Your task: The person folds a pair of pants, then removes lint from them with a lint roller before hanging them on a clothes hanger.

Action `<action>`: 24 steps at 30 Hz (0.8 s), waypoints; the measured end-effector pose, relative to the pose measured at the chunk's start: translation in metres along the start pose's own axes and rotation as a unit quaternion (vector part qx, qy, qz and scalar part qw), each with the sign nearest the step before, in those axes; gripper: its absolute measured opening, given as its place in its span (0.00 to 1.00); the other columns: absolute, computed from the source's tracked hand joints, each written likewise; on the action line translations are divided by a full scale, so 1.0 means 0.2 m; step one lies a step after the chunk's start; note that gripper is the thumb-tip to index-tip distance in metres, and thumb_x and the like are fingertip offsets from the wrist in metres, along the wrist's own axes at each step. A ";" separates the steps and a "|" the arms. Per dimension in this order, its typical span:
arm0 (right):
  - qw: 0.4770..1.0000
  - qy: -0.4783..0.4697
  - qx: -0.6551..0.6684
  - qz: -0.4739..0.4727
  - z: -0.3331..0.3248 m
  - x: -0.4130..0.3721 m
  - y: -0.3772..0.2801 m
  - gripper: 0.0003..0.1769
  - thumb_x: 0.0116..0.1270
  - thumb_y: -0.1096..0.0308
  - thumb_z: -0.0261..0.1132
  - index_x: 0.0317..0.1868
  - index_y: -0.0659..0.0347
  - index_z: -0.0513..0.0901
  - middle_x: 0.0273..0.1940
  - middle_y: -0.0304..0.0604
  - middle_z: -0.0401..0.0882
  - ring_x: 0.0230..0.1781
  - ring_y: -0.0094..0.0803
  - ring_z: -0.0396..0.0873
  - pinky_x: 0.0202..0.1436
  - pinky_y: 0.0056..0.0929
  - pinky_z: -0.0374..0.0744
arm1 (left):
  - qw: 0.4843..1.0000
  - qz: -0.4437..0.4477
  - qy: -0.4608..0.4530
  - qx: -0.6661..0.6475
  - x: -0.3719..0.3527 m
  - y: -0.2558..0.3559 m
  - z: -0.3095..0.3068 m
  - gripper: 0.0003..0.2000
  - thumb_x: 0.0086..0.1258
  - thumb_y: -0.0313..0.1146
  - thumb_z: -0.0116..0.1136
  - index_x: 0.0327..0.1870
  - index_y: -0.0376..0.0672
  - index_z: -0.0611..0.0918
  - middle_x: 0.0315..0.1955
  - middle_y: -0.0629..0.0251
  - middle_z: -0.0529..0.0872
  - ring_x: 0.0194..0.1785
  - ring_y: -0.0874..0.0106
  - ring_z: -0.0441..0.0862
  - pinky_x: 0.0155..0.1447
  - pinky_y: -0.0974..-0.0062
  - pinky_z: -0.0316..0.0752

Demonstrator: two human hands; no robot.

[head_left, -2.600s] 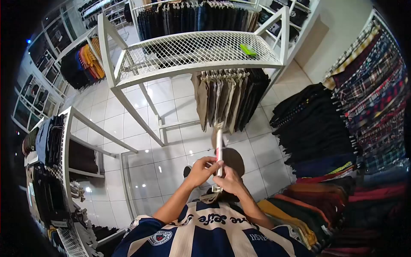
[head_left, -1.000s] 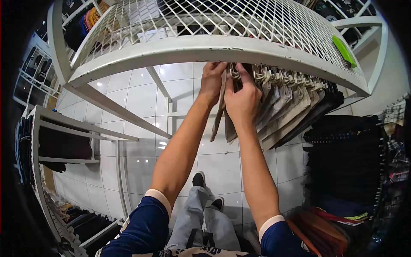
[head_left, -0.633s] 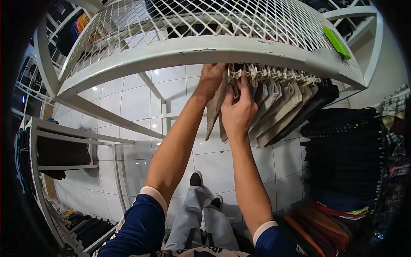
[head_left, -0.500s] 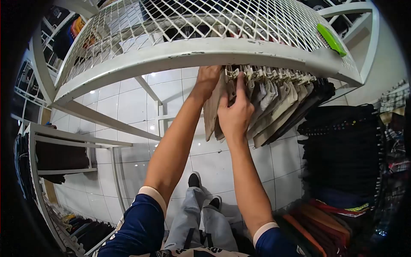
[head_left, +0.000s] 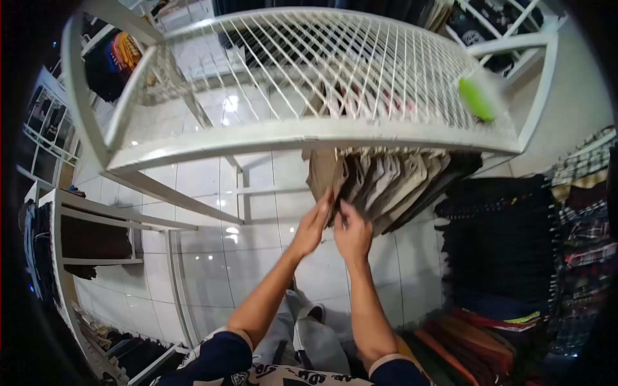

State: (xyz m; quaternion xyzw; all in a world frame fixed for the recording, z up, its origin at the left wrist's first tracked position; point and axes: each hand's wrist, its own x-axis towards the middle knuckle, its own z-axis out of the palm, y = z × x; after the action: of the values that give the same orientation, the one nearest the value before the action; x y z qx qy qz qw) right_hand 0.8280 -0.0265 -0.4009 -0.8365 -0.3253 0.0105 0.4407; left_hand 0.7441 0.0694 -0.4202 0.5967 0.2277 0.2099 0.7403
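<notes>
A row of beige, grey and dark trousers [head_left: 402,183] hangs under the white rack. At its left end are brown trousers [head_left: 323,172]. My left hand [head_left: 311,228] lies against their lower edge, fingers stretched out and pointing up. Just right of it, my right hand [head_left: 354,237] has its thumb and forefinger bent together by the lower edge of the neighbouring dark cloth. What sits between those fingertips is too blurred to make out. The tops of the trousers are hidden behind the rack's front bar.
The white mesh rack [head_left: 309,136] spans the space above my hands, with a bright green object [head_left: 475,100] at its right. Stacked dark clothes [head_left: 499,238] stand to the right, plaid shirts [head_left: 589,222] beyond. A white shelf unit [head_left: 103,217] is at the left, over a tiled floor [head_left: 257,257].
Both hands have come down from the hanger clips at the rail to the lower edge of the trousers. The view has tilted, so the rack now appears lower and more of its mesh shows.
</notes>
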 end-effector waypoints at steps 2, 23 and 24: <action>0.999 -0.025 0.023 0.041 -0.12 -0.14 -0.06 0.14 0.68 0.69 0.70 0.52 0.62 0.88 0.41 0.53 0.90 0.37 0.45 0.90 0.40 0.37 0.87 | 0.998 -0.051 0.030 -0.024 -0.21 0.00 0.00 0.31 0.88 0.49 0.41 0.78 0.31 0.65 0.73 0.49 0.73 0.76 0.62 0.70 0.79 0.68 0.60; 0.830 -0.417 0.222 -0.298 -0.24 -0.54 -1.13 0.11 0.71 0.69 0.68 0.49 0.64 0.89 0.37 0.52 0.89 0.34 0.40 0.90 0.37 0.33 0.86 | 0.841 0.091 0.534 0.012 -1.76 0.67 -0.21 0.24 0.86 0.45 0.48 0.63 0.31 0.81 0.52 0.53 0.89 0.55 0.67 0.86 0.62 0.69 0.79; 0.810 -0.438 0.228 -0.315 -0.24 -0.59 -1.22 0.11 0.71 0.69 0.68 0.49 0.64 0.89 0.37 0.52 0.89 0.34 0.40 0.90 0.37 0.33 0.86 | 0.817 0.102 0.567 0.031 -1.87 0.78 -0.18 0.23 0.86 0.44 0.48 0.62 0.32 0.82 0.51 0.55 0.89 0.54 0.68 0.86 0.62 0.71 0.79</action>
State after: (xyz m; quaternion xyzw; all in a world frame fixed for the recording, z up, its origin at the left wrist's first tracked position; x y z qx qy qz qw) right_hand 0.6192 -0.0296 -0.2221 -0.4701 -0.7182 0.3104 0.4085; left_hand 0.4146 -0.0903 -0.2420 0.4148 0.5515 0.5783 0.4352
